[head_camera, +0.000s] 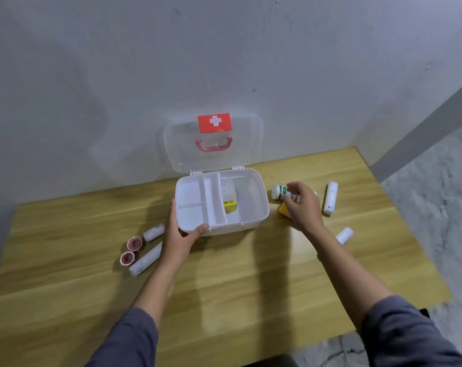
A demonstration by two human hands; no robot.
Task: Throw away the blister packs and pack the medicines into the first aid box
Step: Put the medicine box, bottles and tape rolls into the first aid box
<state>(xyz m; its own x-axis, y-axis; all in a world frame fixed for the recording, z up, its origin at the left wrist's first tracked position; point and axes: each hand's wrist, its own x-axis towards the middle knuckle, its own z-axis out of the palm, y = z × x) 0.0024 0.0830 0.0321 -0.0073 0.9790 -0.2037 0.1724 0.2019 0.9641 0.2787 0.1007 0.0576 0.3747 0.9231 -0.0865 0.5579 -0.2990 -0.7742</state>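
The white first aid box (253, 207) stands open on the wooden table, its clear lid (182, 144) with a red cross label leaning on the wall. A divided white tray fills its left part; a yellow packet (230, 207) lies in the deeper right part. My left hand (181, 235) grips the box's front left corner. My right hand (301, 205) closes its fingers on a white medicine bottle with a green label (279, 192), lying right of the box. A yellow item (283, 209) is partly hidden under that hand.
Left of the box lie two red tape rolls (131, 250) and two white wrapped rolls (145, 259). Two more white rolls (330, 197) lie at the right, one (344, 235) near the table's right edge. The wall stands close behind the box.
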